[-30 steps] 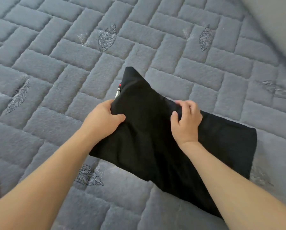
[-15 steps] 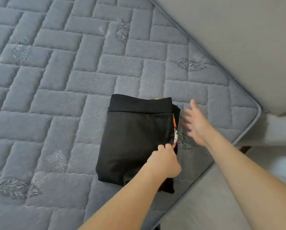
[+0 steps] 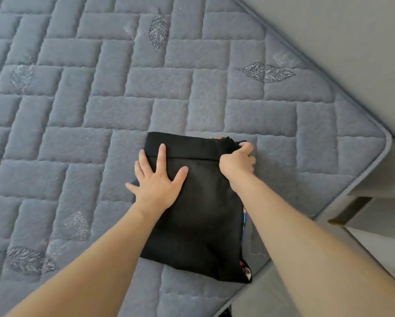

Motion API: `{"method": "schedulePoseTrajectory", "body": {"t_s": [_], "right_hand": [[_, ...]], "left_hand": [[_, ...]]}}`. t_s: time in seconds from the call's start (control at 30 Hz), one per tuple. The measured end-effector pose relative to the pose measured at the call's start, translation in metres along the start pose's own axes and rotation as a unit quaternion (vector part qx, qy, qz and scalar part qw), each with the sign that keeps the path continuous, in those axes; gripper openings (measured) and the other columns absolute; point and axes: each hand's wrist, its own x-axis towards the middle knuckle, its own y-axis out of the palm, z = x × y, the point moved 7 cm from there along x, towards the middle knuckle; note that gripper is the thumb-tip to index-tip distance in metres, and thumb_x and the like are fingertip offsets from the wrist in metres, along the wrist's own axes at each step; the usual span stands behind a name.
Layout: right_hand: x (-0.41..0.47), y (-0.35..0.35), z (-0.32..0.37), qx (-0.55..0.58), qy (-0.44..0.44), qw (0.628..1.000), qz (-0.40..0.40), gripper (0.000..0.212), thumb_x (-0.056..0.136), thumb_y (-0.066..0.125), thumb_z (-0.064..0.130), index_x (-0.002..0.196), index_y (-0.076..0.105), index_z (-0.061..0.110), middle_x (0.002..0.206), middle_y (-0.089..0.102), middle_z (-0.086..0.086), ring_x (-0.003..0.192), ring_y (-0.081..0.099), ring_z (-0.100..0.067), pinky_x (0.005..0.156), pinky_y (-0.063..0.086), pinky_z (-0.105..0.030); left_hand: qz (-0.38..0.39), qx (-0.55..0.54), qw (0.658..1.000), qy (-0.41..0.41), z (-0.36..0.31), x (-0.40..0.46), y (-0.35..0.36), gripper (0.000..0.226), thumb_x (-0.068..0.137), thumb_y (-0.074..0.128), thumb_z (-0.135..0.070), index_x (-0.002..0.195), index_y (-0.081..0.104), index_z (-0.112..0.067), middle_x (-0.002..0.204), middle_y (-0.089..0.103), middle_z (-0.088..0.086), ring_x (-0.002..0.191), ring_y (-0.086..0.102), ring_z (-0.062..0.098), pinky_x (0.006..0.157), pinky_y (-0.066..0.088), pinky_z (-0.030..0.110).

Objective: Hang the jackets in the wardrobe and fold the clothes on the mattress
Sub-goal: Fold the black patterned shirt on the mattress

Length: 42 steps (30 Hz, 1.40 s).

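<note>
**Folded black garment near the mattress corner**

The black garment (image 3: 198,209), soft and limp, probably light, lies folded near the mattress (image 3: 100,124) corner; best taken by its layered edges. The left hand (image 3: 156,183) presses flat on top, fingers spread. The right hand (image 3: 238,162) grips the far right corner, fingers curled.

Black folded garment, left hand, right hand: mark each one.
black folded garment (image 3: 201,225): head view, on its flat top face.
left hand (image 3: 156,181): head view, on the back of the hand pressed flat on the garment.
right hand (image 3: 237,162): head view, on the knuckles gripping the garment's far corner.
</note>
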Motion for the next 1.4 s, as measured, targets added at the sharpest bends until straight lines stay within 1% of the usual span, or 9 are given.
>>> {"method": "schedulePoseTrajectory", "body": {"t_s": [0.27, 0.47, 0.63, 0.8, 0.93, 1.03, 1.17, 1.27, 1.4], "right_hand": [[0.026, 0.004, -0.021, -0.038, -0.191, 0.958, -0.209, 0.084, 0.081, 0.035, 0.072, 0.144, 0.037, 0.017, 0.125, 0.052, -0.011, 0.109, 0.056, -0.031, 0.086, 0.046, -0.043], [0.041, 0.008, -0.026, -0.066, -0.206, 0.942, -0.257, 0.06, 0.094, 0.031, 0.063, 0.122, 0.051, 0.014, 0.118, 0.06, -0.004, 0.104, 0.06, -0.029, 0.076, 0.044, -0.039], [0.046, 0.002, -0.02, -0.093, -0.21, 0.949, -0.219, 0.052, 0.096, 0.033, 0.062, 0.113, 0.048, 0.015, 0.115, 0.061, -0.002, 0.1, 0.06, -0.028, 0.071, 0.036, -0.036], [0.049, -0.005, -0.019, 0.02, -0.111, 0.994, -0.015, 0.064, 0.095, 0.042, 0.063, 0.132, 0.036, 0.012, 0.13, 0.053, -0.007, 0.108, 0.054, -0.027, 0.086, 0.042, -0.038], [0.035, -0.021, -0.021, 0.092, -0.027, 0.995, 0.042, 0.08, 0.095, 0.046, 0.061, 0.151, 0.019, 0.011, 0.151, 0.035, -0.009, 0.133, 0.041, -0.03, 0.105, 0.038, -0.04], [0.024, -0.032, -0.055, 0.125, 0.038, 0.991, 0.01, 0.078, 0.094, 0.046, 0.061, 0.149, 0.023, 0.011, 0.147, 0.037, -0.012, 0.128, 0.044, -0.036, 0.107, 0.04, -0.049], [0.016, -0.032, -0.084, 0.189, 0.064, 0.98, -0.03, 0.069, 0.092, 0.049, 0.063, 0.136, 0.031, 0.014, 0.135, 0.043, -0.007, 0.121, 0.047, -0.031, 0.105, 0.042, -0.048], [0.006, -0.035, -0.083, 0.232, 0.054, 0.97, -0.057, 0.066, 0.087, 0.058, 0.063, 0.128, 0.035, 0.016, 0.136, 0.044, -0.009, 0.124, 0.046, -0.032, 0.107, 0.039, -0.043], [-0.035, -0.027, -0.102, 0.251, 0.053, 0.966, -0.037, 0.086, 0.079, 0.067, 0.065, 0.142, 0.029, 0.018, 0.13, 0.046, -0.003, 0.109, 0.047, -0.029, 0.093, 0.042, -0.043]], "left_hand": [[-0.124, 0.042, 0.991, 0.021, 0.005, 0.029, 0.052, 0.085, 0.085, 0.006, -0.082, 0.151, -0.024, -0.037, 0.16, -0.018, 0.018, 0.149, -0.014, 0.037, 0.11, 0.001, 0.075], [-0.178, 0.04, 0.982, 0.046, 0.004, 0.032, 0.057, 0.089, 0.087, 0.028, -0.073, 0.158, -0.004, -0.03, 0.161, -0.007, 0.025, 0.15, -0.005, 0.041, 0.113, 0.002, 0.071], [-0.18, 0.029, 0.982, 0.053, 0.004, 0.035, 0.056, 0.088, 0.087, 0.025, -0.076, 0.157, -0.008, -0.033, 0.161, -0.009, 0.023, 0.15, -0.006, 0.041, 0.114, 0.002, 0.07], [-0.136, 0.03, 0.989, 0.049, -0.001, 0.025, 0.04, 0.087, 0.087, 0.017, -0.078, 0.155, -0.015, -0.034, 0.161, -0.018, 0.02, 0.149, -0.015, 0.039, 0.113, -0.002, 0.072], [-0.153, 0.021, 0.953, 0.26, -0.039, -0.05, 0.038, 0.083, 0.091, 0.022, -0.078, 0.158, 0.002, -0.035, 0.166, -0.005, 0.008, 0.152, -0.011, 0.034, 0.11, -0.013, 0.073], [-0.059, 0.142, 0.912, 0.381, -0.027, -0.14, 0.108, 0.091, 0.084, 0.026, -0.086, 0.158, 0.014, -0.034, 0.167, 0.004, 0.005, 0.153, -0.006, 0.031, 0.108, -0.005, 0.077], [0.067, 0.287, 0.899, 0.323, 0.022, -0.141, 0.165, 0.121, 0.06, 0.023, -0.099, 0.139, -0.042, -0.034, 0.151, -0.046, 0.001, 0.136, -0.048, 0.024, 0.101, -0.023, 0.077], [0.115, 0.314, 0.882, 0.333, 0.017, -0.144, 0.16, 0.128, 0.055, 0.025, -0.099, 0.133, -0.051, -0.032, 0.138, -0.061, 0.004, 0.13, -0.054, 0.027, 0.094, -0.031, 0.076], [0.223, 0.196, 0.882, 0.365, 0.006, -0.143, 0.104, 0.096, 0.065, 0.033, -0.082, 0.152, 0.008, -0.05, 0.159, -0.022, -0.01, 0.147, -0.024, 0.019, 0.112, -0.011, 0.064]]}}
